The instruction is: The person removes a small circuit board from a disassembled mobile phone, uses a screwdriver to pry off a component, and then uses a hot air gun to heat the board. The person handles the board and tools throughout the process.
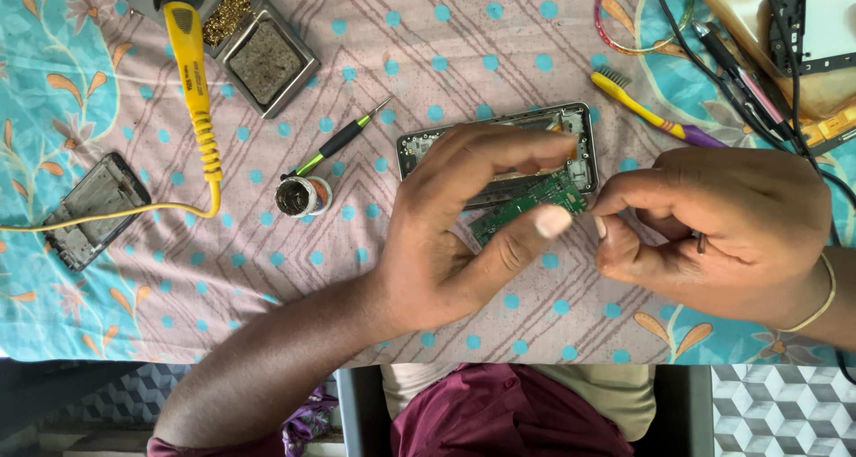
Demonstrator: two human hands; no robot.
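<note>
Fingers of the left hand (pixel 464 234) pinched a green circuit board (pixel 528 205), thumb underneath and the other fingers curled over its top edge. The board sat just in front of an opened phone frame (pixel 499 140) lying on the patterned cloth (pixel 267 270). The right hand (pixel 713 234) was half curled, its thumb and forefinger pressed together at the board's right end. A yellow toothbrush (pixel 646 109) lay beyond the right hand. A soldering iron (pixel 196 82), a screwdriver (pixel 343 139), and a small open tin (pixel 301 196) lay to the left.
</note>
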